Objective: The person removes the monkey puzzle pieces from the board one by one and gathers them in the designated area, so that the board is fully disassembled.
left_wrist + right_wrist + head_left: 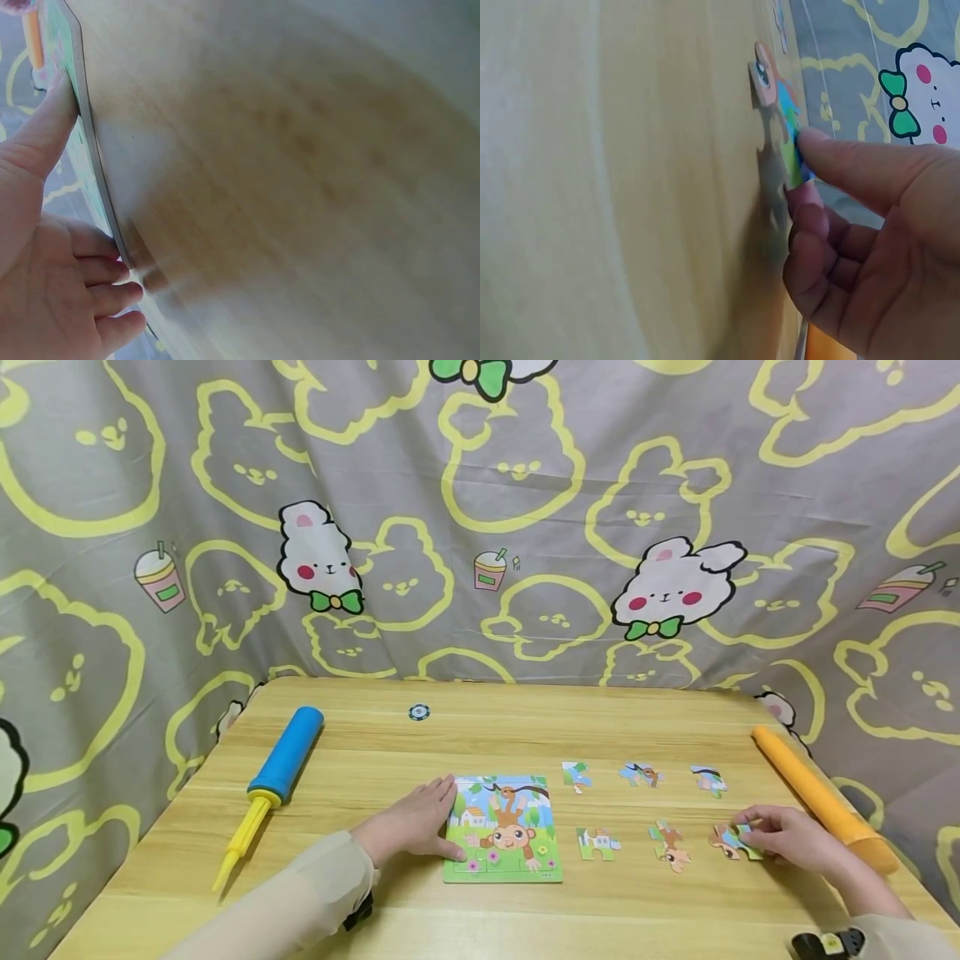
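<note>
Right hand (789, 837) pinches the lower row's rightmost puzzle piece (725, 842) by its right edge (probably light, stiff card; edge pinch suits, tabs might bend), left hand (417, 818), fingers loosely extended, touching puzzle board (517, 876)'s left edge.

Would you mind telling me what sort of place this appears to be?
Probably an indoor play corner: a wood-grain table stands before a hanging cartoon-print cloth, with a monkey puzzle and loose puzzle pieces laid out on it.
</note>
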`<state>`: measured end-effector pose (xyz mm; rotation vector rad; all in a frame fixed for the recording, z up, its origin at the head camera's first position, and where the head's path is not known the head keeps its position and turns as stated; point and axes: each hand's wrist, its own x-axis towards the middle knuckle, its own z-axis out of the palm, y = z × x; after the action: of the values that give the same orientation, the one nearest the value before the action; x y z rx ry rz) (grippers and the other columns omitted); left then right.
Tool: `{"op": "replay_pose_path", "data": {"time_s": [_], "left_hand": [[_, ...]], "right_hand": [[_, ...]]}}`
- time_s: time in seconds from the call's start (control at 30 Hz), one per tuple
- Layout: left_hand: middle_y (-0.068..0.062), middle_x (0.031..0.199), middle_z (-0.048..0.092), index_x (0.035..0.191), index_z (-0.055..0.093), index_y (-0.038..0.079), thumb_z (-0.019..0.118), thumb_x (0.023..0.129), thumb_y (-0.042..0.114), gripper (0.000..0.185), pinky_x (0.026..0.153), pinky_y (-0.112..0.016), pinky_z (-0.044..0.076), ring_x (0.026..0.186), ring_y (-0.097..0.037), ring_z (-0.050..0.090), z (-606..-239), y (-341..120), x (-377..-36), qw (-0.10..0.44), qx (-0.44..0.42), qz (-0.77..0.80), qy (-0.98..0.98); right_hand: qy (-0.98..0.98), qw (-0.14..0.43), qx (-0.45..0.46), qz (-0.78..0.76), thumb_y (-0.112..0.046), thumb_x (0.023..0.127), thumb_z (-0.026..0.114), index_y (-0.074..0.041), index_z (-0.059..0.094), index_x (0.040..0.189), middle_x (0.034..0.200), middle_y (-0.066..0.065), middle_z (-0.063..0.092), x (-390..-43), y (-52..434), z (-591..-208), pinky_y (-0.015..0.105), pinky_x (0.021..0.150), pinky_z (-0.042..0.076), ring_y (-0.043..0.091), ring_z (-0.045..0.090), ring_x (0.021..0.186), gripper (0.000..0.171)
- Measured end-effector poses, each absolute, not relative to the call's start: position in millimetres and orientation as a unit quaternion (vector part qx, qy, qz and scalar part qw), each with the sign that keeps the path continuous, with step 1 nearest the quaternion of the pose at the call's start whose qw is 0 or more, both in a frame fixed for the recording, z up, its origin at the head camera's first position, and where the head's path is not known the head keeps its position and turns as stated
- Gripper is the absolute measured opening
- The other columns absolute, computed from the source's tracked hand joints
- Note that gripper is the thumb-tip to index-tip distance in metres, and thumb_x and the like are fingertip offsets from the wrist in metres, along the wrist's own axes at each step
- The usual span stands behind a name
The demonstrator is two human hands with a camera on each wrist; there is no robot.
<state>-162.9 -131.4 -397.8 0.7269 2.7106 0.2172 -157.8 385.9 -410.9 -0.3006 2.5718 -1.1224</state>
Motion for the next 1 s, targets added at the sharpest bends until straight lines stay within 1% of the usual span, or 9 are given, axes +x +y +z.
{"op": "replay_pose_path", "data": {"time_s": [0.23,0.4,0.63,0.77,0.9,1.0], "left_hand": [[-0.022,0.148,0.019,0.141,0.026,-0.007,0.064,0.075,0.057,0.100,0.108,-0.044,0.018,0.135,-0.034,0.018,-398.1,-130.9,-163.0,0.164,0.253,0.073,0.951],[-0.022,0.148,0.019,0.141,0.026,-0.007,0.064,0.076,0.057,0.099,0.108,-0.044,0.019,0.135,-0.034,0.018,-397.9,-130.6,-163.1,0.163,0.253,0.071,0.951],[-0.022,0.148,0.019,0.141,0.026,-0.007,0.064,0.076,0.057,0.099,0.108,-0.044,0.018,0.135,-0.034,0.018,-397.0,-130.3,-162.7,0.162,0.254,0.068,0.951],[-0.022,0.148,0.019,0.141,0.026,-0.008,0.064,0.076,0.057,0.099,0.108,-0.044,0.018,0.135,-0.034,0.018,-396.7,-130.3,-162.6,0.162,0.254,0.070,0.951],[-0.022,0.148,0.018,0.141,0.025,-0.007,0.064,0.076,0.057,0.099,0.109,-0.043,0.018,0.135,-0.034,0.017,-397.8,-130.6,-162.7,0.165,0.252,0.074,0.951],[-0.022,0.148,0.018,0.141,0.025,-0.007,0.064,0.075,0.057,0.100,0.109,-0.043,0.017,0.135,-0.034,0.017,-398.5,-130.8,-162.8,0.166,0.252,0.075,0.950]], "right_hand": [[0.915,0.145,-0.100,-0.364,-0.007,0.088,0.059,0.015,0.055,0.104,0.071,0.005,0.052,-156.4,389.3,-409.0,0.025,0.048,0.044,0.008,0.046,0.058,0.027],[0.916,0.142,-0.096,-0.362,-0.006,0.087,0.059,0.014,0.056,0.103,0.070,0.005,0.051,-156.1,390.4,-408.4,0.024,0.047,0.043,0.009,0.046,0.057,0.025],[0.917,0.141,-0.093,-0.362,-0.006,0.088,0.059,0.011,0.057,0.103,0.066,0.003,0.045,-156.6,392.1,-408.7,0.023,0.045,0.039,0.009,0.043,0.053,0.023],[0.921,0.132,-0.082,-0.358,-0.005,0.088,0.059,0.010,0.058,0.104,0.065,0.003,0.045,-156.9,390.4,-408.7,0.023,0.045,0.039,0.010,0.043,0.053,0.021],[0.929,0.109,-0.078,-0.346,-0.007,0.088,0.059,0.008,0.058,0.105,0.064,0.004,0.047,-157.5,385.3,-405.7,0.024,0.043,0.039,0.011,0.043,0.049,0.023],[0.932,0.096,-0.083,-0.341,-0.011,0.089,0.060,0.008,0.057,0.109,0.067,0.006,0.050,-158.4,376.5,-399.4,0.026,0.041,0.038,0.013,0.043,0.046,0.028]]}}
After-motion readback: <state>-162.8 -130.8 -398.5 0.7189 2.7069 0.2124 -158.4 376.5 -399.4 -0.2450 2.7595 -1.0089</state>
